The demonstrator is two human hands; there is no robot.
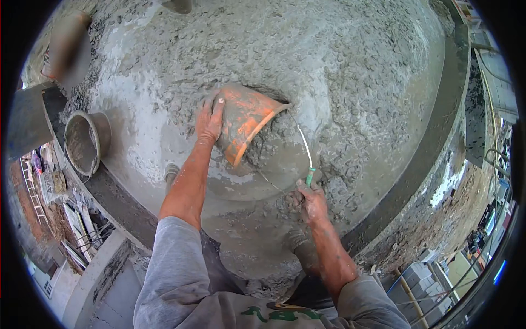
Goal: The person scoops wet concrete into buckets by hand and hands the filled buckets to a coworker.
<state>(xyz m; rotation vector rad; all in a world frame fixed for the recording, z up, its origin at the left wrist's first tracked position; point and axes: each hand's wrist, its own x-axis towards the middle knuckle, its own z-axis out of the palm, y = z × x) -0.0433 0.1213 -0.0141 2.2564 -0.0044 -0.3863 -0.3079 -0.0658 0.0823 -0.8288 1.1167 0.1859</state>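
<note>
"Fingers [205,111] on the left hand [209,127] look loosely open, just laid against that orange bucket [249,109], yeah?"
"Yep, it's tipped over on the wet concrete [361,71]. Right hand [313,203] is curled round the green grip [310,176] on its handle [304,140]."
"So what could go wrong?"
"Slipping, imo. Left palm isn't wrapped round anything, so slimy smears could let the bucket roll. Yanking too hard might pop the handle off, too."

Wet grey concrete floor [378,77], lumpy across its middle, smoother and watery towards the near edge, smeared orange bucket [244,112] tipped over near the centre, grey-coated bucket [102,131] by the left edge.
</note>
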